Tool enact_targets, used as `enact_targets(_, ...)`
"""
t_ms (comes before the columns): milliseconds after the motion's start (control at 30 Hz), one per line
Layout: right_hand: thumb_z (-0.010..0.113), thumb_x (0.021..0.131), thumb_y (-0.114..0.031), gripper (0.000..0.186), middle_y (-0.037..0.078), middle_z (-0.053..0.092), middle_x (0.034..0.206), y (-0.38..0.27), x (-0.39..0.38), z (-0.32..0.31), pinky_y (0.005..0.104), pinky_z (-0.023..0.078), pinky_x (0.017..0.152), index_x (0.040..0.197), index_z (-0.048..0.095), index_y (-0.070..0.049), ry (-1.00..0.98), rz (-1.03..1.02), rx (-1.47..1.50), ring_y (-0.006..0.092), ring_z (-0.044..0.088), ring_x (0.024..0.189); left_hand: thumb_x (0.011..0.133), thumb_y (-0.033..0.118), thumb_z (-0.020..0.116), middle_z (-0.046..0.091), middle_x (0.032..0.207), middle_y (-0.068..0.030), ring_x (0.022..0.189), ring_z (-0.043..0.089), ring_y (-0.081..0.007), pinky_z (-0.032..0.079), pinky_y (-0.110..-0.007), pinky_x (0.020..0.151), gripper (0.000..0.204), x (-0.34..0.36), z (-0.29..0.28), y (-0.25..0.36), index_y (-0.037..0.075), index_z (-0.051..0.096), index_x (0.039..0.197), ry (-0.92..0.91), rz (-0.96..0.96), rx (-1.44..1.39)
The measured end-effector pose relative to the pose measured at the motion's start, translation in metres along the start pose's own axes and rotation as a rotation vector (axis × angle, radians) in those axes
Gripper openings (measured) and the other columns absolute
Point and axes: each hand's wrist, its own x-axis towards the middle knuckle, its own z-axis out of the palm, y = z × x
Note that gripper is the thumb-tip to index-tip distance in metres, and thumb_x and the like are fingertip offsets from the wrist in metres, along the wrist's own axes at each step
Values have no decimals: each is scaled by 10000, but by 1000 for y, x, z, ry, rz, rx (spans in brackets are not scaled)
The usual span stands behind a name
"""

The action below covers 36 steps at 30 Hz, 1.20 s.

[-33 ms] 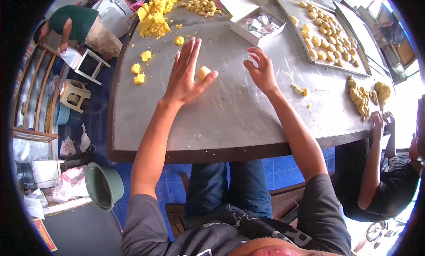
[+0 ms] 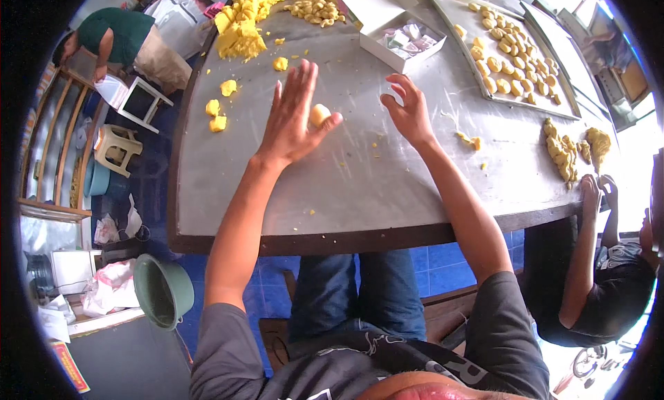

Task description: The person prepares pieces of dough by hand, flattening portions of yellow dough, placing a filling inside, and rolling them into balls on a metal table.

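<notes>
My left hand (image 2: 292,120) is stretched over the metal tabletop, fingers straight and thumb spread. A small pale-yellow dough ball (image 2: 319,114) shows in the gap between its thumb and fingers; whether the palm touches it I cannot tell. To the right, my right hand (image 2: 412,116) hovers with fingers loosely curved and thumb apart, nothing visible in it. Beyond and left of my left hand lie yellow dough lumps (image 2: 228,88). Farther back sits a big heap of yellow dough (image 2: 242,37) beside a pile of small tan pieces (image 2: 315,10).
An open white box (image 2: 389,52) with small wrapped pieces stands at the back. Right of it, a metal tray (image 2: 499,98) carries many dough balls. A co-worker's hands (image 2: 595,185) touch brownish dough (image 2: 561,154) at the right. Another person (image 2: 117,40) bends at the far left.
</notes>
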Motion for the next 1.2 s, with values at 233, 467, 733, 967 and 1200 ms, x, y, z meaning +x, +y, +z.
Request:
enact_targets(233, 610, 806, -9, 316, 93, 594, 1094, -1, -1, -2, 325, 411, 1004, 1118, 567, 17, -13, 19, -4, 160, 541, 1065, 821, 718, 442, 224, 1531, -126, 1418, 196, -302, 76, -507, 1157, 963, -3, 4, -1, 69, 181, 1482, -69, 10, 184)
enact_targets(467, 611, 776, -33, 304, 122, 602, 1074, 0, 0, -1, 345, 453, 941, 1074, 577, 15, 12, -49, -32, 238, 576, 1032, 798, 744, 441, 164, 1551, -109, 1429, 162, -278, 62, -488, 1167, 1017, -3, 6, 3, 75, 121, 1495, -138, 23, 149)
enact_targets(733, 612, 734, -49, 281, 154, 623, 1035, -1, 0, 0, 377, 467, 852, 1008, 592, 10, 32, -102, -127, 341, 601, 1013, 834, 674, 464, 115, 1557, -142, 1433, 134, -302, 71, -489, 1163, 974, -6, 7, 14, 76, 80, 1500, -338, -8, 132)
enact_targets(967, 612, 738, -58, 284, 165, 624, 1039, -4, -1, -1, 371, 468, 845, 1013, 595, 9, 24, -104, -128, 352, 610, 976, 851, 672, 435, 123, 1555, -150, 1433, 137, -300, 73, -492, 1160, 953, -4, 11, 13, 60, 91, 1496, -306, 6, 143)
enact_targets(1200, 609, 737, -55, 281, 160, 625, 1030, -13, -2, -2, 367, 471, 835, 1010, 595, 11, 3, -18, -143, 348, 611, 968, 866, 649, 437, 148, 1551, -145, 1432, 151, -293, 69, -505, 1156, 917, -3, 11, 17, 45, 140, 1488, -190, 19, 160)
